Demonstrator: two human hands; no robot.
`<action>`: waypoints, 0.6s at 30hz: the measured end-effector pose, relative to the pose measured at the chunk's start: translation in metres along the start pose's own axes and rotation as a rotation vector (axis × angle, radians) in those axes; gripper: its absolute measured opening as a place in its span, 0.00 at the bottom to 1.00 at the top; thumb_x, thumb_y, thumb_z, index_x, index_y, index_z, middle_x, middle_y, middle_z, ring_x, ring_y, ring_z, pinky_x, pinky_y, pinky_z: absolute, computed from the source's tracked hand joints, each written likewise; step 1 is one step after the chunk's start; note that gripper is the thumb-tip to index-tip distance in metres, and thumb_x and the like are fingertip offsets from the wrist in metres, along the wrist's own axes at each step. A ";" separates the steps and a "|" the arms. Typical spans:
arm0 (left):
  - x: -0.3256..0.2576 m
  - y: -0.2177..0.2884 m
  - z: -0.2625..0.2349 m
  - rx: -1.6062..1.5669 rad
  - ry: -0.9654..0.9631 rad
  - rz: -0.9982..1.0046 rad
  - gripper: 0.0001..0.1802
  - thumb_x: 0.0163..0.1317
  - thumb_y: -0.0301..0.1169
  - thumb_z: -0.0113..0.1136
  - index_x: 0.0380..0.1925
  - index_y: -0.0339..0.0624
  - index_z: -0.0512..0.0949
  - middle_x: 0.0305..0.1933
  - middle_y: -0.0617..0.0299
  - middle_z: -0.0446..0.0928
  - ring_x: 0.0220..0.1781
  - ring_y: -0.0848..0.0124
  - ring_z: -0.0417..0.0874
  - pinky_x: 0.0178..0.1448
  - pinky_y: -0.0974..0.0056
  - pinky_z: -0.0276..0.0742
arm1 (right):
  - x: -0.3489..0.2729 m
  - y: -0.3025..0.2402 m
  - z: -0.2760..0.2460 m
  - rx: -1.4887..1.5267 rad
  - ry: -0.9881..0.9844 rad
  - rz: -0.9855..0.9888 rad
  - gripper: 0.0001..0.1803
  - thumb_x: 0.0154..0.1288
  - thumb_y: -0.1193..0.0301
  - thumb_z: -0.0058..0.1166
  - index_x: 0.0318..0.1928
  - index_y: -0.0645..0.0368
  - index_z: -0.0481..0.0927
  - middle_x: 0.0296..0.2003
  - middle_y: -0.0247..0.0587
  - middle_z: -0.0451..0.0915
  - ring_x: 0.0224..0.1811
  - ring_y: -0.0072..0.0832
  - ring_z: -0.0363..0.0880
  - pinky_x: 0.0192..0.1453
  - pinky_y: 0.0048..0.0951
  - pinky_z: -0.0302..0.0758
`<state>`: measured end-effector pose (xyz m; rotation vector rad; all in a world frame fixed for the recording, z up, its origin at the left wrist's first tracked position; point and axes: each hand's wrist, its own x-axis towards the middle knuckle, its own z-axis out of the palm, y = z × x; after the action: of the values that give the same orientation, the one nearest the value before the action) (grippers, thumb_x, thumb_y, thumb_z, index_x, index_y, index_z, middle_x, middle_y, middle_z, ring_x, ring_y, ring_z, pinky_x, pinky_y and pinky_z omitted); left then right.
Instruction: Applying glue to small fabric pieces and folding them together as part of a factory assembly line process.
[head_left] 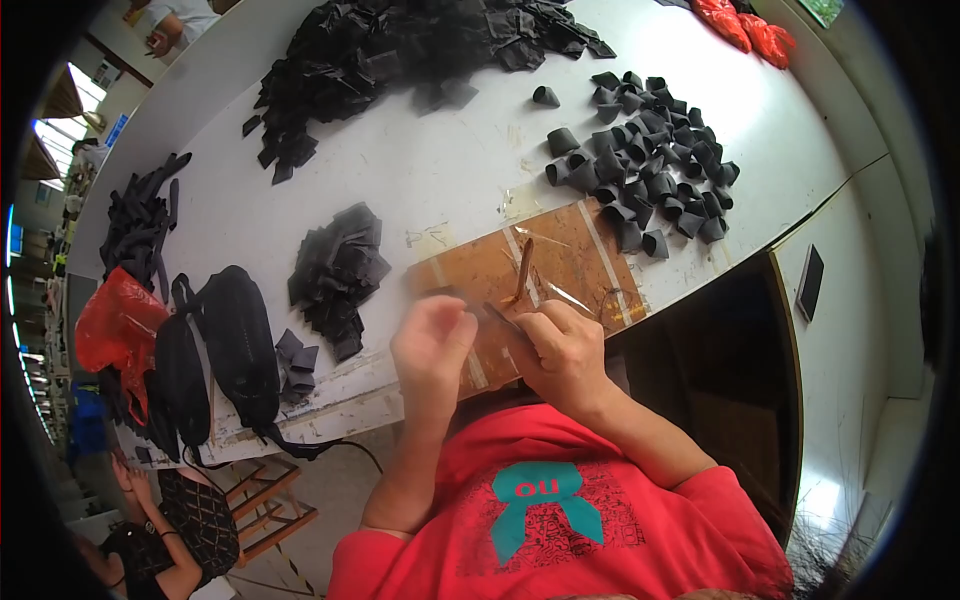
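Observation:
My left hand (pixel 432 342) is curled over the near edge of a brown taped work board (pixel 560 255) on the white table (pixel 450 170). Its fingers hide whatever lies under them. My right hand (pixel 562 345) sits just to the right, almost touching the left, and pinches a thin dark tool (pixel 498 314) whose tip points toward the left fingers. A brown stick (pixel 523 270) lies on the board just beyond both hands. A small pile of flat black fabric pieces (pixel 336 268) lies to the left of the board.
Folded black cone-shaped pieces (pixel 650 160) are spread at the right rear. A large heap of black pieces (pixel 400 50) is at the back. Black straps (pixel 135 225), a red bag (pixel 115 325) and black pouches (pixel 235 340) lie at the left. A person (pixel 170 530) sits at the lower left.

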<state>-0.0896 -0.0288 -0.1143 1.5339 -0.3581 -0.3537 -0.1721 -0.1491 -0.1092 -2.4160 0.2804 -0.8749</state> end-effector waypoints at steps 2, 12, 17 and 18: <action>-0.007 0.002 0.001 -0.395 -0.147 -0.280 0.07 0.57 0.29 0.54 0.33 0.37 0.73 0.29 0.62 0.75 0.27 0.77 0.74 0.31 0.74 0.69 | -0.003 0.003 0.000 -0.042 0.011 -0.043 0.10 0.41 0.72 0.60 0.20 0.57 0.70 0.18 0.35 0.67 0.19 0.31 0.71 0.19 0.30 0.68; -0.005 -0.003 0.013 -0.445 -0.171 -0.414 0.03 0.56 0.23 0.54 0.31 0.36 0.74 0.27 0.60 0.77 0.24 0.76 0.75 0.29 0.73 0.72 | -0.013 0.012 -0.007 -0.291 -0.089 -0.186 0.14 0.36 0.67 0.61 0.24 0.57 0.70 0.22 0.35 0.67 0.24 0.29 0.70 0.22 0.30 0.68; -0.009 0.002 0.012 -0.282 -0.116 -0.325 0.04 0.57 0.22 0.54 0.32 0.33 0.75 0.28 0.61 0.77 0.26 0.78 0.76 0.32 0.76 0.72 | 0.001 -0.003 -0.028 0.005 -0.114 0.059 0.18 0.38 0.64 0.64 0.30 0.58 0.74 0.26 0.36 0.72 0.30 0.32 0.74 0.27 0.30 0.72; -0.011 0.002 0.013 -0.249 -0.123 -0.287 0.04 0.58 0.22 0.54 0.32 0.33 0.75 0.28 0.62 0.77 0.27 0.79 0.76 0.32 0.77 0.72 | 0.004 -0.006 -0.030 0.113 -0.104 0.129 0.19 0.39 0.63 0.65 0.32 0.58 0.75 0.27 0.36 0.73 0.31 0.33 0.75 0.29 0.30 0.74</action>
<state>-0.1056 -0.0358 -0.1118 1.3220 -0.1803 -0.6946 -0.1885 -0.1586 -0.0844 -2.3018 0.3345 -0.6875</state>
